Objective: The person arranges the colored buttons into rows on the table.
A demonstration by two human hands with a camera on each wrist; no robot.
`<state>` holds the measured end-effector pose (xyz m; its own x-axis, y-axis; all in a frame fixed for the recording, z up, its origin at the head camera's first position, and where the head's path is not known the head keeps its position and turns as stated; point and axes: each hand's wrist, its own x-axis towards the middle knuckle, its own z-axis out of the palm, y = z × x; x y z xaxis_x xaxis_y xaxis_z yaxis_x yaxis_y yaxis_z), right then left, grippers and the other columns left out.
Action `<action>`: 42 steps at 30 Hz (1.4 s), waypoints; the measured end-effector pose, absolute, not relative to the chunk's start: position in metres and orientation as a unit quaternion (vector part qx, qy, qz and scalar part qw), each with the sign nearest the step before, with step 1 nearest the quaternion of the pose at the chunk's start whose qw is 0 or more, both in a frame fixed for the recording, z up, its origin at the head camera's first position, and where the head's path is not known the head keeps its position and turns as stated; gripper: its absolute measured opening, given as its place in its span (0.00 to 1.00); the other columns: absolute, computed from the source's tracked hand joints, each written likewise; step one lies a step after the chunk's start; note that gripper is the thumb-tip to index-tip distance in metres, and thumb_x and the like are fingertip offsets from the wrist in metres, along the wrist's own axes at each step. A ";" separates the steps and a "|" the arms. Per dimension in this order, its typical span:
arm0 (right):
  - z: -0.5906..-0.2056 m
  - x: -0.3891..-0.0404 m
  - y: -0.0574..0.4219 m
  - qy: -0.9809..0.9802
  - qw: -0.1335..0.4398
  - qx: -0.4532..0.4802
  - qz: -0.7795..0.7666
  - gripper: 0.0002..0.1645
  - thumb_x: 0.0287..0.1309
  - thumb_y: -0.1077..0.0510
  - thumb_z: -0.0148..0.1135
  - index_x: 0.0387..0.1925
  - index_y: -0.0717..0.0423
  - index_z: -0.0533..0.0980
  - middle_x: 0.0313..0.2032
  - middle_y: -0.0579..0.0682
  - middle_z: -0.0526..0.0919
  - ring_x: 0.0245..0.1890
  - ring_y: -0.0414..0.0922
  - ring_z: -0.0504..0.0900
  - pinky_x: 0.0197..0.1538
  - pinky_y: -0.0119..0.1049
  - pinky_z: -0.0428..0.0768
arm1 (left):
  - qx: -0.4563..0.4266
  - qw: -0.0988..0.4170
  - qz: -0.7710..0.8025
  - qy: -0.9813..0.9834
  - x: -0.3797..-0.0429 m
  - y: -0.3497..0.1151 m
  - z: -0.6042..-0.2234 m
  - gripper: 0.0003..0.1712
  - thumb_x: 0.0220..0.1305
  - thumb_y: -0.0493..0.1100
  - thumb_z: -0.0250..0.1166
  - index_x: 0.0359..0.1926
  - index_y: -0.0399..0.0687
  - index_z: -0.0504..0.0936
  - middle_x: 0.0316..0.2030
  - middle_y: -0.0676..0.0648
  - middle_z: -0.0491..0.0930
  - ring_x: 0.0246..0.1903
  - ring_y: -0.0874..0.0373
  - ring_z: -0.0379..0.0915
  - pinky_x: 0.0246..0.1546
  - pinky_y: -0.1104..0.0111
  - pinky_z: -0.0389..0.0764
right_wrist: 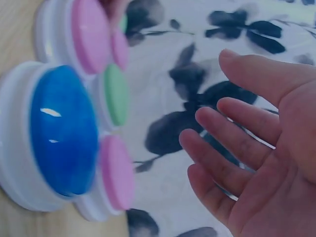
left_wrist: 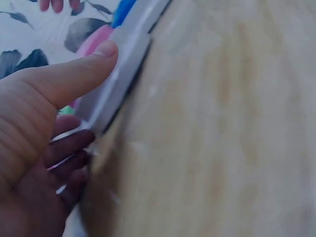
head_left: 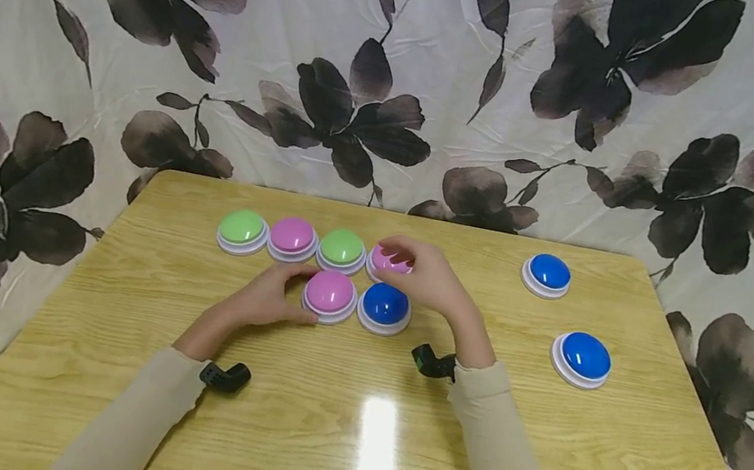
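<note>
In the head view my left hand [head_left: 268, 296] holds a pink dome button [head_left: 329, 292] by its white base, the thumb at the near side and the fingers at the left and back. In the left wrist view the thumb [left_wrist: 84, 74] lies along the white rim. A blue button [head_left: 385, 303] stands right beside the pink one. My right hand [head_left: 433, 279] hovers over the right end of the back row, partly hiding another pink button [head_left: 388, 260]. The right wrist view shows its fingers [right_wrist: 232, 143] spread and relaxed, apart from the buttons, with nothing in the palm.
The back row also has a green button [head_left: 241, 226], a pink button [head_left: 292, 235] and a second green one [head_left: 342, 247]. Two blue buttons [head_left: 550, 272] stand apart at the right of the wooden table [head_left: 283, 436]. A flowered cloth [head_left: 455, 173] hangs behind.
</note>
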<state>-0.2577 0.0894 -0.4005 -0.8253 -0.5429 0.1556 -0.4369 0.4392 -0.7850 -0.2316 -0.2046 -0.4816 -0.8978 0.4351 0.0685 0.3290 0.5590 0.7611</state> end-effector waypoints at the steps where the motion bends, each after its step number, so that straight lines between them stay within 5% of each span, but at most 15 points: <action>1: -0.398 -0.256 0.092 0.844 0.053 -0.288 -0.450 0.28 0.58 0.54 0.68 0.57 0.62 0.75 0.50 0.56 0.81 0.49 0.50 0.79 0.53 0.47 0.77 | 0.212 0.070 0.422 0.879 -0.231 -0.205 -0.479 0.49 0.43 0.48 0.81 0.64 0.35 0.70 0.61 0.39 0.72 0.63 0.47 0.65 0.65 0.56 0.62; 10: -0.396 -0.241 0.131 0.846 0.026 -0.249 -0.470 0.22 0.61 0.55 0.65 0.55 0.60 0.77 0.49 0.55 0.82 0.46 0.47 0.81 0.51 0.47 0.77 | 0.182 0.114 0.448 0.868 -0.216 -0.209 -0.454 0.39 0.55 0.43 0.74 0.65 0.35 0.69 0.63 0.39 0.69 0.61 0.40 0.65 0.60 0.50 0.69; 21: -0.386 -0.230 0.193 0.878 -0.002 -0.202 -0.434 0.23 0.63 0.53 0.65 0.56 0.59 0.76 0.50 0.54 0.81 0.48 0.49 0.80 0.50 0.46 0.77 | 0.240 0.096 0.440 0.860 -0.213 -0.187 -0.429 0.28 0.62 0.38 0.68 0.62 0.35 0.73 0.58 0.39 0.75 0.57 0.43 0.70 0.56 0.49 0.72; 31: -0.386 -0.215 0.248 0.902 -0.021 -0.179 -0.392 0.23 0.65 0.52 0.62 0.57 0.61 0.75 0.52 0.57 0.80 0.51 0.53 0.77 0.51 0.48 0.74 | 0.273 0.110 0.447 0.845 -0.216 -0.149 -0.420 0.26 0.63 0.40 0.67 0.61 0.39 0.75 0.56 0.42 0.76 0.55 0.47 0.72 0.56 0.57 0.74; 42: -0.404 -0.205 0.288 0.927 -0.041 -0.122 -0.352 0.23 0.65 0.52 0.62 0.54 0.65 0.76 0.51 0.63 0.79 0.53 0.60 0.75 0.54 0.57 0.73 | 0.275 0.143 0.448 0.839 -0.217 -0.116 -0.412 0.29 0.63 0.45 0.68 0.63 0.41 0.74 0.59 0.42 0.75 0.57 0.44 0.70 0.57 0.52 0.73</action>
<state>-0.2048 0.2875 -0.4038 -0.9669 -0.1977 0.1616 -0.2551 0.7218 -0.6434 -0.2171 -0.1165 -0.4119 -0.8083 0.5887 0.0063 0.3328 0.4481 0.8297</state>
